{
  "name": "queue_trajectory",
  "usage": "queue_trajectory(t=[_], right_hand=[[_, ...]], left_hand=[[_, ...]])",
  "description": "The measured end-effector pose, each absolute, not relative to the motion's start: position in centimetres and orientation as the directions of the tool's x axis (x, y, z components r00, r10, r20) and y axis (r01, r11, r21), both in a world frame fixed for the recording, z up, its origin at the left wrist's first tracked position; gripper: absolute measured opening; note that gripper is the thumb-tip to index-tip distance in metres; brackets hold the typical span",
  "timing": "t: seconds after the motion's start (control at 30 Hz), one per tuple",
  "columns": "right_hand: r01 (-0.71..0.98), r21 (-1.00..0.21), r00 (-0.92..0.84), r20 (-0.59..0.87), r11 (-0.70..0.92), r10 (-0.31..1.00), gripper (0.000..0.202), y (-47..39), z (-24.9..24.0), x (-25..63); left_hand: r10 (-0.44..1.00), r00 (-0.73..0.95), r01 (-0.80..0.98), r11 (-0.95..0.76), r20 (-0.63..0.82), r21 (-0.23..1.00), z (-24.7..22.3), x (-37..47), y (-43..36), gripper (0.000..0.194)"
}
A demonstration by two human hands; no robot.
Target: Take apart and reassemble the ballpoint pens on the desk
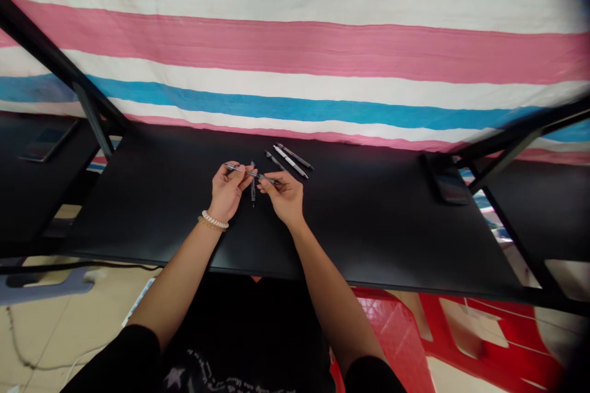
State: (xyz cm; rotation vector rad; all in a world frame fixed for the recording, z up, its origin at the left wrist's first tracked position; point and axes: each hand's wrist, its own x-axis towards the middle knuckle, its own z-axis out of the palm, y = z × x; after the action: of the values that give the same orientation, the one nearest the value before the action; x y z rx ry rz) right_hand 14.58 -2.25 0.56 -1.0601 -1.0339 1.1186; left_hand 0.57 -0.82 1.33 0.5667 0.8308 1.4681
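Between my two hands a slim pen is held level above the table. My left hand pinches it toward its left end, and a coiled band circles that wrist. My right hand is closed around its right end, which the fingers partly hide. Just below the held pen lies another pen, pointing toward me. Beyond my right hand rest a white pen, a dark pen and one more dark pen, all slanting down to the right.
A black table spreads under my hands, with a phone-like dark object near its right end. Behind hangs a striped sheet. Black slanted bars rise at both ends. A red plastic stool stands below the front edge.
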Motion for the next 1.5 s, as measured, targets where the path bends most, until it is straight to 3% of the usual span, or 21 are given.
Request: queue_trajectory(t=[0.23,0.37,0.5,0.8,1.2,1.33,1.5], right_hand=[[-0.082,-0.997,0.081,0.009,0.015,0.997,0.044,-2.2,0.6,14.9],[-0.065,-0.995,0.074,0.077,0.082,0.994,0.049,-2.0,0.7,15.4],[-0.052,-0.999,0.010,-0.018,-0.018,1.000,0.049,-1.8,0.7,15.8],[0.003,-0.999,0.033,0.033,0.033,0.999,0.053,-1.8,0.9,16.3],[0.086,-0.995,-0.082,0.036,0.043,0.996,0.059,-2.0,1.2,16.3],[0.105,-0.988,-0.035,0.108,0.111,0.994,0.054,-2.2,1.4,16.2],[0.229,-0.971,-0.091,0.044,0.064,0.995,0.062,-2.4,1.2,16.2]], left_hand=[[0.989,-0.096,-0.605,0.035,-0.116,0.796,1.3,0.7,-0.9,0.042],[0.985,-0.135,-0.599,0.003,-0.104,0.801,1.3,0.6,-0.8,0.043],[0.985,-0.148,-0.582,-0.011,-0.093,0.813,1.1,0.4,-0.6,0.039],[0.983,-0.153,-0.590,-0.011,-0.099,0.808,1.2,0.2,-0.5,0.039],[0.985,-0.142,-0.589,-0.008,-0.095,0.808,1.2,0.3,-0.5,0.039],[0.987,-0.136,-0.586,-0.013,-0.083,0.811,1.4,0.3,-0.6,0.042],[0.992,-0.098,-0.563,0.006,-0.074,0.827,1.8,0.3,-0.8,0.038]])
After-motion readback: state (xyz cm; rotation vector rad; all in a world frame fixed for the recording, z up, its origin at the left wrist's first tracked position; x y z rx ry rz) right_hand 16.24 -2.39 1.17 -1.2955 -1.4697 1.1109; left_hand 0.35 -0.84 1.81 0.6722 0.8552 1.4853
